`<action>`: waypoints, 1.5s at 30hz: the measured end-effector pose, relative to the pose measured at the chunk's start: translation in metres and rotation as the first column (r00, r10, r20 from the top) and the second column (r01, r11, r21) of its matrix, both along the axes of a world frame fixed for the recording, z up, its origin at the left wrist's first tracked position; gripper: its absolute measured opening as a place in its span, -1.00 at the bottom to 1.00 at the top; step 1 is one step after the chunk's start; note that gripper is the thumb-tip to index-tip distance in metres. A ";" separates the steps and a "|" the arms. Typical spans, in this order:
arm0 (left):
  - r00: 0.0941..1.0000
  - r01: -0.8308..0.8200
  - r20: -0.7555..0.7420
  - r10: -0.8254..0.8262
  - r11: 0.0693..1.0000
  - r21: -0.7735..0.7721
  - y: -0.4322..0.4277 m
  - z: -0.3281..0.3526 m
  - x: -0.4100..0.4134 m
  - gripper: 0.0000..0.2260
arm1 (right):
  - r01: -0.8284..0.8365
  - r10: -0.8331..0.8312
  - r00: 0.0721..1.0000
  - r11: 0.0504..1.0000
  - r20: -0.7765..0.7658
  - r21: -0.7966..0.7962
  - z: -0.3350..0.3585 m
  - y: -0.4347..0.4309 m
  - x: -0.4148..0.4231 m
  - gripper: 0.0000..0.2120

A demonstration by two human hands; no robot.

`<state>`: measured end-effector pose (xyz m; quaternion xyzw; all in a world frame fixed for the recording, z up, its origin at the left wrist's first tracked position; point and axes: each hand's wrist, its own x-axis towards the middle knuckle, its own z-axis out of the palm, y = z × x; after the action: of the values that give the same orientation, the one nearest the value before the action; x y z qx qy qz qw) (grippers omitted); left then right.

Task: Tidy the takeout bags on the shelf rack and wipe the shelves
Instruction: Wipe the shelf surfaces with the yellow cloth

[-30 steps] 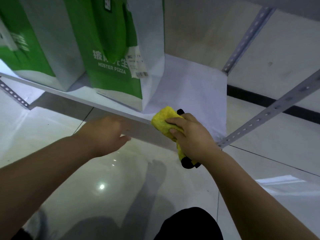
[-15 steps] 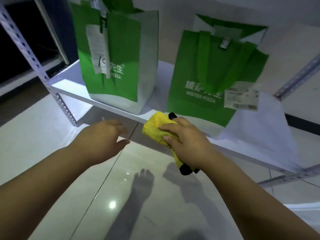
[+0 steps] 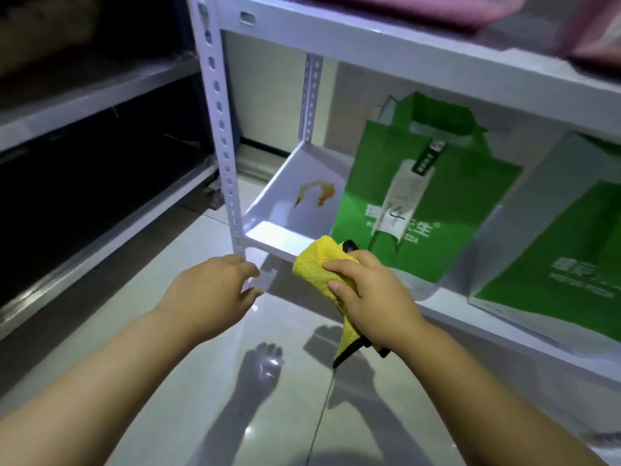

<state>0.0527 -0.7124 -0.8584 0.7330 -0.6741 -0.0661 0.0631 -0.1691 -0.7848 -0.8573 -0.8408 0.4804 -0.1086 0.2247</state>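
**Right hand** [image 3: 373, 297]: fingers and thumb are curled round a bunched yellow microfibre cloth [image 3: 319, 267], whose black-edged tail hangs below the wrist. The cloth sits at the front lip of the lower shelf [image 3: 285, 237], just left of the near corner of the left takeout bag [image 3: 420, 203]. Motion blur leaves it unclear whether cloth and lip actually touch.

**Left hand** [image 3: 215, 290]: fingers are loosely spread and hold nothing. It hovers over the tiled floor [image 3: 201, 381], near the foot of the perforated upright [image 3: 218, 129].

**Lower shelf:** white. Two green-and-white bags stand upright on it. The left one has a paper slip fastened down its front. The right takeout bag [image 3: 554, 243] stands beside it with a gap between them. The shelf's left end is bare except for an orange-brown stain [image 3: 317, 193], which lies left of the left bag and towards the back.

**Upper shelf** [image 3: 369, 45]: carries something pink [image 3: 437, 5], blurred.

**Change:** a second ago the view took in the shelf's right end, and half a second ago both bags. It has now swung to the left end, which brings the stain into sight for the first time. The hands keep the same arrangement, and the cloth has travelled leftward along the front edge.

**Bearing on the task:**
- The bags look orderly, so wiping appears to be the step in hand.
- The stain is the likely next target.
- It lies beyond the cloth and to its left, so the right hand would need to reach inward past the bag's corner.
- The shelf under the bags probably remains unwiped.
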 end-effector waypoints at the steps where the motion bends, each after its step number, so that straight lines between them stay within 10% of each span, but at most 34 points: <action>1: 1.000 -0.009 -0.021 0.009 1.000 -0.001 -0.002 0.003 0.012 -0.70 | 0.009 -0.009 1.000 1.000 -0.006 0.002 0.002 -0.003 0.011 -0.69; 17: 0.966 -0.080 -0.255 0.049 0.990 -0.113 -0.064 -0.009 0.043 -0.78 | -0.017 0.014 0.997 0.999 -0.075 -0.041 -0.003 -0.052 0.073 -0.69; 29: 0.936 0.018 -0.348 -0.060 0.992 -0.124 -0.113 -0.020 -0.010 -0.77 | -0.171 0.197 0.941 0.978 -0.276 0.116 -0.020 -0.049 -0.007 -0.67; 45: 0.896 0.036 -0.439 -0.073 0.995 -0.091 -0.167 -0.035 -0.095 -0.82 | 0.070 -0.020 0.961 0.982 -0.276 0.173 -0.024 -0.037 -0.124 -0.71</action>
<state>-0.0426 -0.8796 -0.8937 0.6765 -0.6647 -0.2050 0.2420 -0.2930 -0.8214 -0.8811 -0.8124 0.5339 0.0472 0.2295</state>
